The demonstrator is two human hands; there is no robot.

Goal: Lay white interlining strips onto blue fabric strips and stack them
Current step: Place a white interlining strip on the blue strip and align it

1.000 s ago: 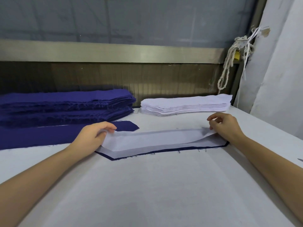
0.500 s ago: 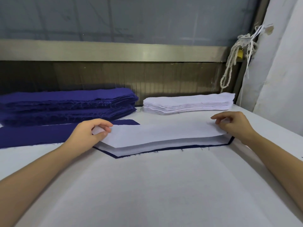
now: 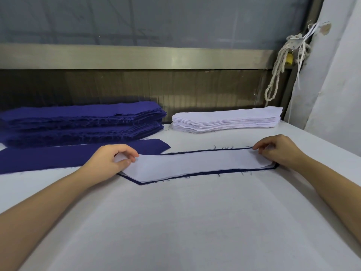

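Observation:
A white interlining strip (image 3: pixel 197 165) lies flat on a blue fabric strip (image 3: pixel 234 171), whose edges show as a thin dark border around it. My left hand (image 3: pixel 109 160) pinches the white strip's left end between thumb and fingers. My right hand (image 3: pixel 277 150) holds its right end with curled fingers. A single blue strip (image 3: pixel 58 157) lies flat to the left. Behind it sits a thick pile of blue strips (image 3: pixel 82 122). A pile of white interlining strips (image 3: pixel 226 121) sits at the back right.
The white padded table (image 3: pixel 175 222) stretches toward me. A metal rail and dark panel (image 3: pixel 136 57) close off the back. A knotted rope (image 3: pixel 277 65) hangs at the back right beside white cloth (image 3: pixel 336 75).
The white strip was held lifted above the paired strips; both hands have lowered it flat onto the blue strip, and its far blue edge now shows.

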